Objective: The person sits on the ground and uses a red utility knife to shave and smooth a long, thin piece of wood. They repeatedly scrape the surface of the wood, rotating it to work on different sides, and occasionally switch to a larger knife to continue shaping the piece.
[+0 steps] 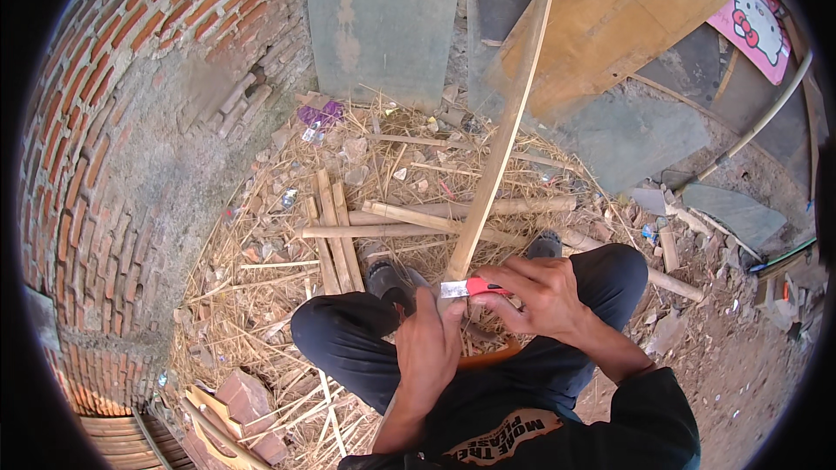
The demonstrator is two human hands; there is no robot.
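Note:
A long, pale wooden strip (505, 139) slants up and away from my lap, its near end between my hands. My left hand (427, 348) is closed at that end, thumb up, its other fingers partly hidden. My right hand (544, 298) pinches a small red tool (484, 286) between thumb and fingers. A flat whitish piece (454, 289) at the tool's left end lies across the strip, close to my left thumb. The tool's exact kind cannot be made out. Below my hands, an orange-brown curved edge (492, 354) shows at my lap.
My bent knees frame the work. Ahead lie bamboo poles (522, 206), several wooden slats (335, 235), straw and rubble. A brick wall (78, 174) rises at left. Grey sheets (383, 26) and a plywood board (627, 17) stand at the back. Broken bricks (252, 400) lie lower left.

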